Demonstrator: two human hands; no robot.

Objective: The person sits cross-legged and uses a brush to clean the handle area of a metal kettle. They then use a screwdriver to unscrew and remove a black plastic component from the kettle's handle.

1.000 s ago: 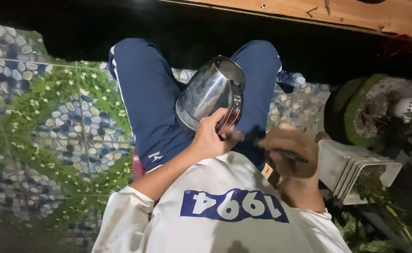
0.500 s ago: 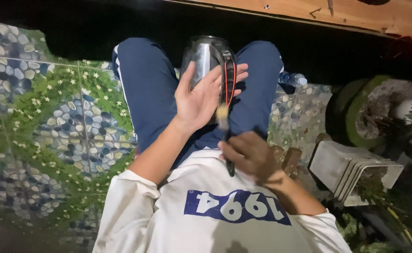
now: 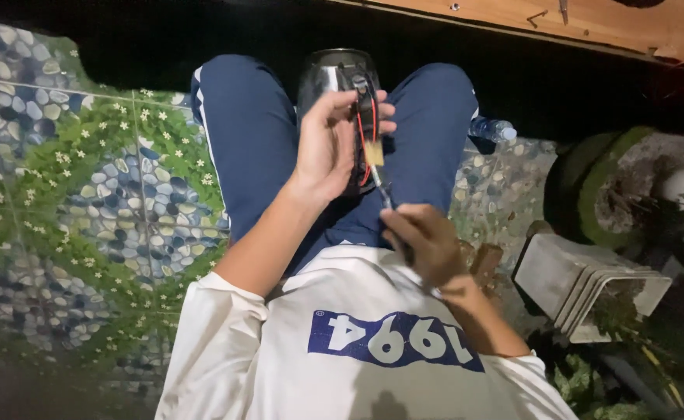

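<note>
— What's nearest to you?

— Your right hand (image 3: 424, 243), low over your lap and just above the hem of your white shirt (image 3: 373, 350). It is closed around the dark handle of a small brush (image 3: 381, 175); the shaft runs up from your fist and the pale bristles touch the kettle.

— And your left hand?

— Your left hand (image 3: 330, 144) is further out, between your knees. Its palm and fingers are wrapped around the side of the steel kettle (image 3: 334, 78), holding it upright on your blue trousers (image 3: 252, 148). Your fingertips reach the black strip on the kettle's side, where red wires (image 3: 362, 132) show.

— What lies around you?

— To your left, a floor mat (image 3: 85, 202) printed with pebbles and flowers. To your right, a stack of grey planter trays (image 3: 591, 284), and past your knee a plastic water bottle (image 3: 491, 129) on its side. Farthest off, a wooden board (image 3: 630, 23) crosses the top.
</note>
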